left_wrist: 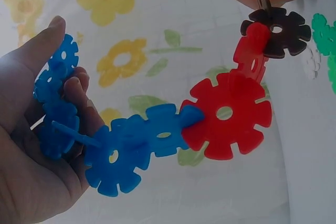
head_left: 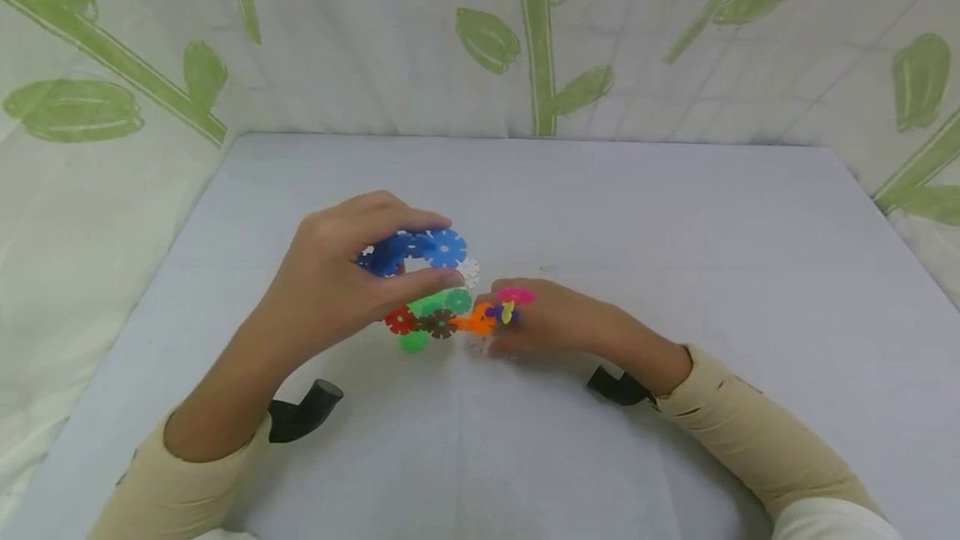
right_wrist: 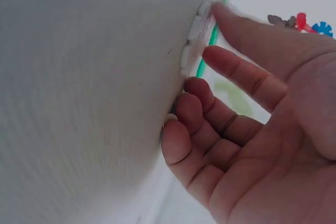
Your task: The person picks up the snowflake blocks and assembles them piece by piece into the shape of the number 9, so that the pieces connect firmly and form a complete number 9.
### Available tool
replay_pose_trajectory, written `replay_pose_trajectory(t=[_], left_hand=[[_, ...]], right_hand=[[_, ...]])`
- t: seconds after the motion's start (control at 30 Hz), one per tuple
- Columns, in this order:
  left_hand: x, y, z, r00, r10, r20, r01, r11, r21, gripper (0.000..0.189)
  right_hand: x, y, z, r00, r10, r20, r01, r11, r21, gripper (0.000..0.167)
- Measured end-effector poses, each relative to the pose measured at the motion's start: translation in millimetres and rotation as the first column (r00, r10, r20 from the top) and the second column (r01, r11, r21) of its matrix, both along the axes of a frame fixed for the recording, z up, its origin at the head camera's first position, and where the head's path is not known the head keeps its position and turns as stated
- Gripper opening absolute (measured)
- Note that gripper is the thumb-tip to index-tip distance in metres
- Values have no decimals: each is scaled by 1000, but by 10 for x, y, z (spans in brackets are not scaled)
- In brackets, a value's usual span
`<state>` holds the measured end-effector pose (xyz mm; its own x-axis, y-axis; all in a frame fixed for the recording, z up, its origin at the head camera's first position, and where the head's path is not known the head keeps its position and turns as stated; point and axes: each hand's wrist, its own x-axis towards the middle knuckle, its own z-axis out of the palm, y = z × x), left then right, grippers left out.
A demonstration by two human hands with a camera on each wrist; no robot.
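Note:
A chain of notched flower-shaped plastic discs hangs from my left hand (head_left: 341, 273), whose thumb and curled fingers grip its blue discs (left_wrist: 58, 103). From there the chain runs through red discs (left_wrist: 226, 114) and a brown disc (left_wrist: 278, 30) to orange discs (head_left: 480, 319). Purple, yellow and pink discs (head_left: 516, 296) form its far end, in front of my right hand (head_left: 555, 315). Low at the tabletop, the right hand has its thumb and fingertips beside white discs (right_wrist: 192, 38), thumb and index finger apart. A thin green disc edge (right_wrist: 212, 35) shows behind them.
Loose green discs (head_left: 412, 342) and a white disc (head_left: 470, 273) lie around the chain on the white-covered table (head_left: 637, 215). A curtain with green leaf patterns (head_left: 375, 48) rises behind the table. Black mounts (head_left: 303, 415) stick out by both wrists.

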<state>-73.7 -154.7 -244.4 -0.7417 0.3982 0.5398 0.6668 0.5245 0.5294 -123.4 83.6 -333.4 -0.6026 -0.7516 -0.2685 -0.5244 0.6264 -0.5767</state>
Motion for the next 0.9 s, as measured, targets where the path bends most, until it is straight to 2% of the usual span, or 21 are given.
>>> replay_pose_trajectory(t=[0.07, 0.3, 0.4, 0.47, 0.53, 0.6, 0.7, 0.8, 0.9], left_hand=[[5, -2, 6, 1000, 10, 8, -10, 1000, -2, 44], [19, 10, -6, 999, 9, 46, -10, 1000, 9, 43], [17, 18, -9, 999, 2, 46, -3, 1000, 16, 43], [12, 23, -14, 999, -1, 50, 0, 1000, 21, 43], [7, 30, -20, 998, -4, 66, 2, 1000, 29, 42], [2, 39, -29, 996, -4, 89, 1, 999, 36, 41], [0, 57, -50, 992, 3, 128, -8, 999, 36, 40], [1, 79, -78, 988, 2, 154, -7, 1000, 30, 41], [2, 106, -109, 986, -23, 167, 16, 999, 43, 42]], right_hand=[[4, -11, 0, 1000, -5, 1, 5, 1000, 0, 37], [-48, 32, 34, 995, -57, 85, 53, 997, 54, 25], [-110, 108, 105, 999, -46, 26, 46, 999, 17, 19], [-158, 165, 167, 998, -37, -54, 35, 998, -51, 15], [-197, 224, 238, 987, -58, -152, 37, 989, -142, 13], [-203, 277, 333, 970, -104, -219, 47, 967, -251, 12], [-155, 331, 475, 948, -149, -280, 20, 909, -417, 8], [-57, 346, 588, 939, -130, -318, -60, 850, -523, 11], [33, 318, 637, 930, -84, -358, -149, 804, -576, 13]])
